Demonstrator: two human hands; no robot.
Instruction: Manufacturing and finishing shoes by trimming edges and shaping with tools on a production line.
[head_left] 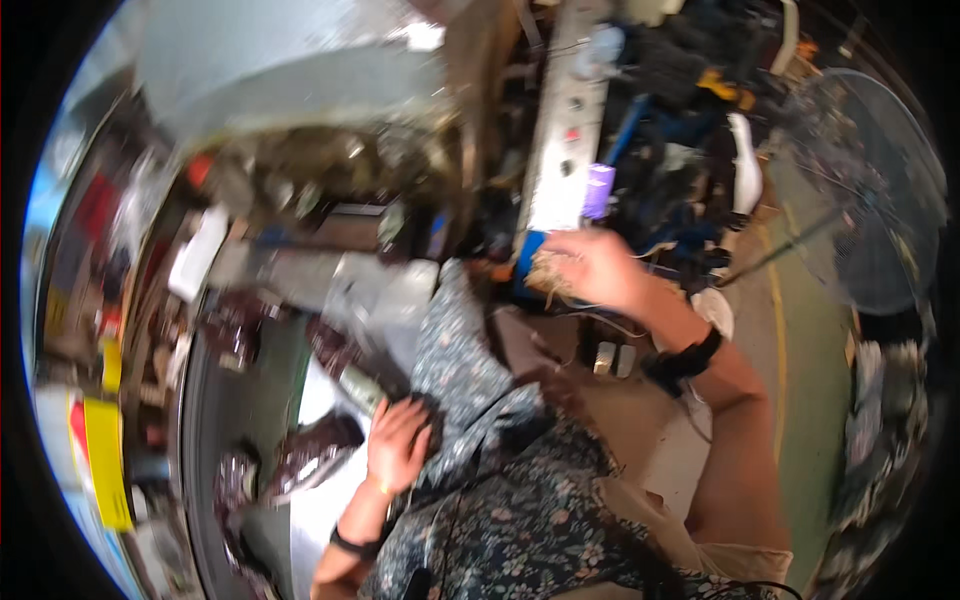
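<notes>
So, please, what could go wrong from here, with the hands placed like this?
1. The right hand, blurred, is at a blue-and-tan item; a hurried move might bump the purple object close by.
2. The left hand is near a dark glossy bundle; a careless sweep could perhaps push it aside.

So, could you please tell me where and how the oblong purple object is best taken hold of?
Probably around its middle, coming from the end nearest the right hand: the oblong purple object looks narrow, its long sides run roughly forward, and its left side borders the pale panel.
</notes>
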